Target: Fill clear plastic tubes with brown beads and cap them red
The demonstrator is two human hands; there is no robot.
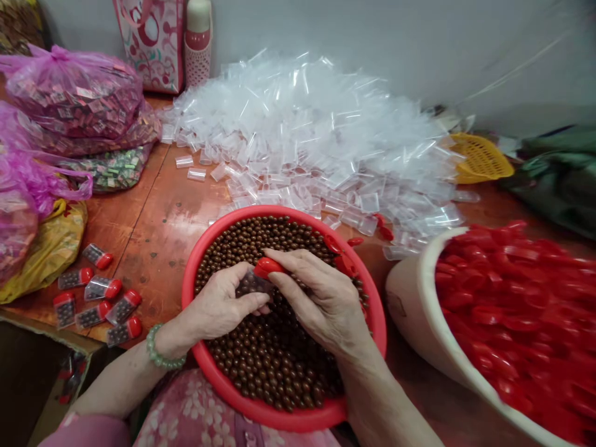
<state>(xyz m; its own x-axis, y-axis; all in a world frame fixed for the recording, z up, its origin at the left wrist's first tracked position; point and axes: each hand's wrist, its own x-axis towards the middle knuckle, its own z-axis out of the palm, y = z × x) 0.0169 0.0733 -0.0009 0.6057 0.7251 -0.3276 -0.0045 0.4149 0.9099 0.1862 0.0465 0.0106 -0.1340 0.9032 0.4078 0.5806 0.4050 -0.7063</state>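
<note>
My left hand (223, 304) is closed around a small clear plastic container (251, 284) with dark balls inside, held over the red basin (190, 279). At its mouth sits a red cap (269, 267), pinched between the thumb and fingers of my right hand (321, 298). Beneath both hands the basin holds a mass of shiny brown balls (274, 366). Several loose red caps (344, 264) lie on the balls along the right inside of the basin. Part of the container is hidden by my fingers.
Capped filled containers (95, 313) lie at the left table edge. Clear empty containers (302, 124) are heaped at the back. A white bucket (426, 273) of red caps stands right. Tied purple bags (74, 87), a flask (198, 49) and a yellow basket (484, 158) sit farther off.
</note>
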